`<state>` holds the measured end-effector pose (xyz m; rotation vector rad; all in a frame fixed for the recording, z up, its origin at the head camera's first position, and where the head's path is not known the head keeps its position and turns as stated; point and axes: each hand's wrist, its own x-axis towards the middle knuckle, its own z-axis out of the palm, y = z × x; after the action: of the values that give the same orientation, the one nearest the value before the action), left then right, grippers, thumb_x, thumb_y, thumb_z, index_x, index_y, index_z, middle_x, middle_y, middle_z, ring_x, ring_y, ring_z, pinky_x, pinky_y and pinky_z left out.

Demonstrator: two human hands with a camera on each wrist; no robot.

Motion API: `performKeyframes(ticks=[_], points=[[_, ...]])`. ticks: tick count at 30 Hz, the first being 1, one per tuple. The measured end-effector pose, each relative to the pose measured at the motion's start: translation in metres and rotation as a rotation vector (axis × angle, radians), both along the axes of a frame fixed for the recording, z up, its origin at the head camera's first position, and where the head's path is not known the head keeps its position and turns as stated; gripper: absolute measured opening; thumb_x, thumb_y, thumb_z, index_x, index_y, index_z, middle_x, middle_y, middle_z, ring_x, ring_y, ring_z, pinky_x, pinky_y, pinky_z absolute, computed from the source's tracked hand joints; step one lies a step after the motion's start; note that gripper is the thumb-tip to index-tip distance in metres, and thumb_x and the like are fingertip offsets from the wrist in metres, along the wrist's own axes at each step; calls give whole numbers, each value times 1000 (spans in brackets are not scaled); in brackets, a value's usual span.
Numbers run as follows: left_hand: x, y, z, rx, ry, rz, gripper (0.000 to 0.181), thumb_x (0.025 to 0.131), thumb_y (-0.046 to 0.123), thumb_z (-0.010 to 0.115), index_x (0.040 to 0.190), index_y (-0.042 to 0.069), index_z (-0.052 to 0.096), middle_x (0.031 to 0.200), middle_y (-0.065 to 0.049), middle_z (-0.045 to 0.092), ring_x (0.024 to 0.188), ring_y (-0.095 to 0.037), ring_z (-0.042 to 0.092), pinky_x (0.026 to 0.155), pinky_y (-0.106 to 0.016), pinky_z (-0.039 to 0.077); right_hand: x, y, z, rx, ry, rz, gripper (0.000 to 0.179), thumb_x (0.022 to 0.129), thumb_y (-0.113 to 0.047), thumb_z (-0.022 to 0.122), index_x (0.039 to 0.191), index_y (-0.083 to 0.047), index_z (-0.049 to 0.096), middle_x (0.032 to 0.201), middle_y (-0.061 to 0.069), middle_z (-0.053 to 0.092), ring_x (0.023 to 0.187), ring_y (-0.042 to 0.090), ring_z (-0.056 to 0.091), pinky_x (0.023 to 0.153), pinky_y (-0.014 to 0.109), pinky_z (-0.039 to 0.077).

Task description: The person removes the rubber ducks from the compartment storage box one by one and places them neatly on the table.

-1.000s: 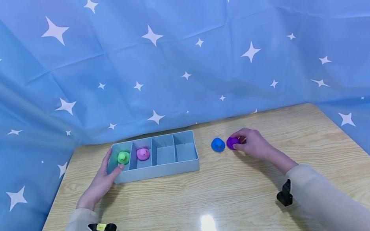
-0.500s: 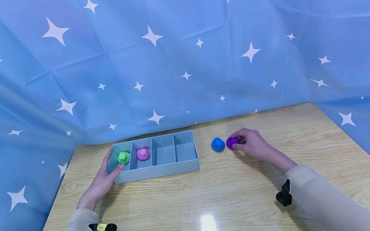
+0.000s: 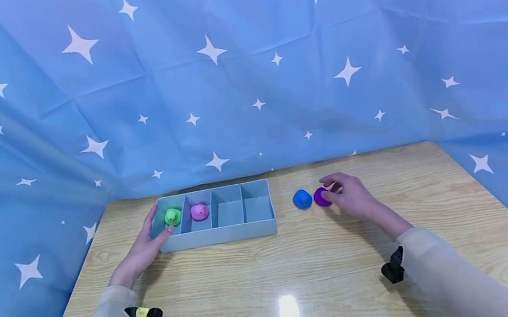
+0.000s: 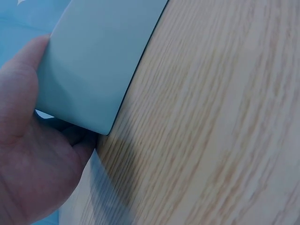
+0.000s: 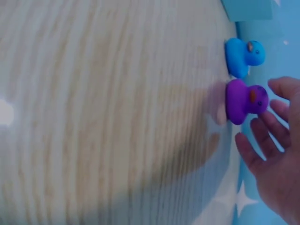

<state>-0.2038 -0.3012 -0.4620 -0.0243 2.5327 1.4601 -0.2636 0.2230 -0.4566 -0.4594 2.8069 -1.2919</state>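
A grey-blue divided box (image 3: 221, 234) stands left of centre on the table, its compartments in a row. My left hand (image 3: 142, 252) grips its left end, thumb over the front rim and fingers round the end wall; the left wrist view shows the box's side wall (image 4: 93, 65) within that grip. A green rubber duck (image 3: 173, 216) sits in the leftmost compartment, a pink one (image 3: 199, 212) in the second. Right of the box, a purple rubber duck (image 5: 239, 101) stands upright on the table, with my right hand (image 5: 281, 154) close beside it, thumb and fingers spread apart.
A blue rubber duck (image 3: 302, 199) stands between the box and the purple duck, close to the latter. Behind the wooden table (image 3: 234, 293) hangs a blue curtain (image 3: 233, 85) with white stars, which also runs along both sides.
My right fingers and thumb have spread from their pinch on the purple duck and let it go. The left hand keeps its grip on the box. The head view has shifted slightly.
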Motion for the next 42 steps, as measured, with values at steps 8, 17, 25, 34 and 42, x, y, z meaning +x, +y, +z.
performKeyframes(ticks=[8, 17, 25, 34, 42], points=[[0, 3, 0, -9, 7, -12, 87, 108, 38, 53, 165, 28, -13, 169, -22, -13, 150, -53, -9, 112, -78, 5, -2, 1, 5, -15, 41, -25, 42, 99, -11, 66, 137, 5, 59, 122, 24, 66, 105, 38, 65, 84, 47, 57], [3, 6, 3, 4, 6, 2, 88, 107, 39, 55, 165, 31, -11, 169, -22, -11, 151, -51, -9, 113, -77, 4, -3, 2, 15, -40, 33, -26, 42, 101, -12, 64, 139, 4, 58, 126, 26, 63, 109, 38, 63, 92, 51, 54], [5, 7, 5, -13, 15, 5, 89, 106, 41, 56, 165, 31, -11, 169, -22, -11, 151, -52, -9, 113, -77, 3, -6, -4, 30, -60, 71, 2, 38, 101, -9, 64, 135, 7, 59, 127, 26, 64, 110, 37, 63, 95, 51, 53], [6, 7, 3, -17, 5, 12, 89, 106, 41, 55, 165, 32, -11, 169, -22, -11, 151, -52, -9, 113, -77, 4, -6, -24, 44, -85, 99, 43, 38, 101, -9, 65, 135, 7, 60, 126, 23, 64, 111, 36, 63, 96, 50, 53], [2, 4, -1, -23, 3, 15, 88, 107, 39, 54, 165, 30, -11, 169, -22, -12, 151, -52, -10, 113, -77, 3, -7, -46, 61, -143, 81, 73, 40, 104, -16, 62, 141, 0, 58, 129, 20, 64, 116, 31, 60, 101, 50, 50]])
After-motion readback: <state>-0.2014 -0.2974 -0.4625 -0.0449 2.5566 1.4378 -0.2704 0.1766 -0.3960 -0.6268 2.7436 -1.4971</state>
